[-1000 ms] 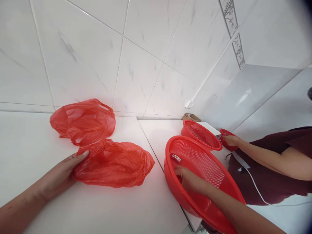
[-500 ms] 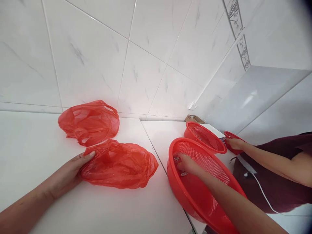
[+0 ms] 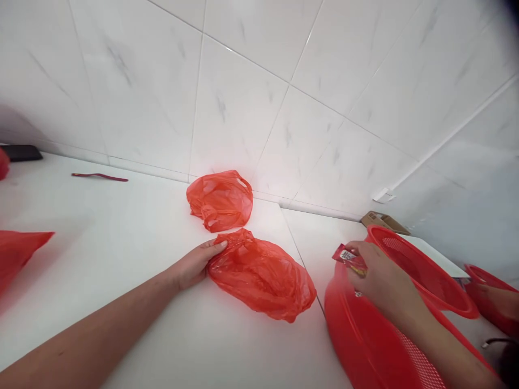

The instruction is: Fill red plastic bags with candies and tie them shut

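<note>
My left hand (image 3: 200, 263) pinches the near-left rim of a thin red plastic bag (image 3: 265, 278), which lies on the white table with its mouth spread. Over the rim of a large red plastic basket (image 3: 360, 335), my right hand (image 3: 379, 275) grips a small red packet (image 3: 347, 256) with a white label and some yellow print. Just behind the held bag, a second crumpled red plastic bag (image 3: 221, 200) rests near the wall. What lies inside the large basket is mostly hidden by my forearm and the rim.
Another red basket (image 3: 421, 270) stands behind, beside a cardboard box (image 3: 385, 221). At far right a co-worker's hand (image 3: 497, 300) is at a third red basket (image 3: 482, 275). A dark red strip (image 3: 99, 176), a black object (image 3: 22, 153) and more red plastic (image 3: 20, 254) are on the left.
My right hand has come up out of the large basket with the small packet. My left hand still holds the bag. The view has turned left, bringing the strip and black object into sight.
</note>
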The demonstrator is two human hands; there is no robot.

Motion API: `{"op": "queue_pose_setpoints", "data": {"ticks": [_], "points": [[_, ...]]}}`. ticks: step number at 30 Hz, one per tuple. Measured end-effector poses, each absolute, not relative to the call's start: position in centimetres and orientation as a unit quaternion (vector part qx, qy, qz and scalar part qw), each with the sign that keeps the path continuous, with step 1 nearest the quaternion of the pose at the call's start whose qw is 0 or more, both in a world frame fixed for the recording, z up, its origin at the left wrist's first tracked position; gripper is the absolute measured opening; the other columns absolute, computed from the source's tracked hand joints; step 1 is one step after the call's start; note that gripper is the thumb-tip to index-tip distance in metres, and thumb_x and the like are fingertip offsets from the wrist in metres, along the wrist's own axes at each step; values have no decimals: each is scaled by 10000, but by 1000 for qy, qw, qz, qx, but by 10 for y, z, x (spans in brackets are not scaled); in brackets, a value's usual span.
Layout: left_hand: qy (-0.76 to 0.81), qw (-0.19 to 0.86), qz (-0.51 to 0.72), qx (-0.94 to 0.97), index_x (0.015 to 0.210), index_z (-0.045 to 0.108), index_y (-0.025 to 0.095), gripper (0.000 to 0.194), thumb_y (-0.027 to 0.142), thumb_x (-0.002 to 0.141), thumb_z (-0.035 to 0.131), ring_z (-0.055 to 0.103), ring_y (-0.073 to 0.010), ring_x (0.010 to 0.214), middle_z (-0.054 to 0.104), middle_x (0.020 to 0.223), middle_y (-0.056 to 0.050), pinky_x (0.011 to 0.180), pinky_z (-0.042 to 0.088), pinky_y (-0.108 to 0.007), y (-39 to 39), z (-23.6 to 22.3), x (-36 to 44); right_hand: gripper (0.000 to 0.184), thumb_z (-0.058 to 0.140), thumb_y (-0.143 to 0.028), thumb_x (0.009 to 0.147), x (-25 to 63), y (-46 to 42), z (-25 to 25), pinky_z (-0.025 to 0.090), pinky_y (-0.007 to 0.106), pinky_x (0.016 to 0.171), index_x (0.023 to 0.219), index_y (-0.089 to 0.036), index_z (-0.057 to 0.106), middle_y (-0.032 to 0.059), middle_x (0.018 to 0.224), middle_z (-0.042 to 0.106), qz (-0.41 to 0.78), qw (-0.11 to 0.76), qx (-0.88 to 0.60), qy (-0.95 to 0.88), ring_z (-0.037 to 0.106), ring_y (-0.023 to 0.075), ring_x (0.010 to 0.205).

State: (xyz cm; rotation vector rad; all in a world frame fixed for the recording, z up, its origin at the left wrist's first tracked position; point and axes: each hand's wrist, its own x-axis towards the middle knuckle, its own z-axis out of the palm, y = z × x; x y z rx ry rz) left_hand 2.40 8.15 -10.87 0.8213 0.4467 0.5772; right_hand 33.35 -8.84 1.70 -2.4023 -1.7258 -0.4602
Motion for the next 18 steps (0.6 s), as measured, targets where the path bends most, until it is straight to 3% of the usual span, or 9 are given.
{"op": "queue_pose_setpoints", "data": {"ticks": [6,11,14,18], "points": [[198,849,281,401,1032,674,185,299,405,847,594,650,-217,887,713,974,-73,792,479,-310,81,-110,23,367,504,-146,745,250,-55,15,416,233,592,1078,-295,533,3,1037,598,-32,73,-706,-703,588,151,798],[179,849,277,413,1056,660,167,328,412,851,585,647,-239,911,704,1027,-102,793,480,-330,82,-112,23,479,554,-266,794,239,-40,8,468,278,749,1258,-331,457,21,1263,519,-8,90,-670,-736,554,197,1047],[177,847,274,419,1099,645,164,358,419,858,574,640,-250,950,690,1072,-114,813,477,-342,83,-112,23,369,499,-381,849,263,-52,15,491,293,710,1215,-337,493,23,1210,564,-10,131,-734,-666,594,198,948],[177,850,265,418,1139,629,165,371,411,869,562,632,-258,988,675,1107,-122,852,470,-364,82,-109,24,214,504,-439,833,297,-91,27,483,278,591,931,-278,606,41,882,656,-49,161,-809,-563,609,185,704]]}}
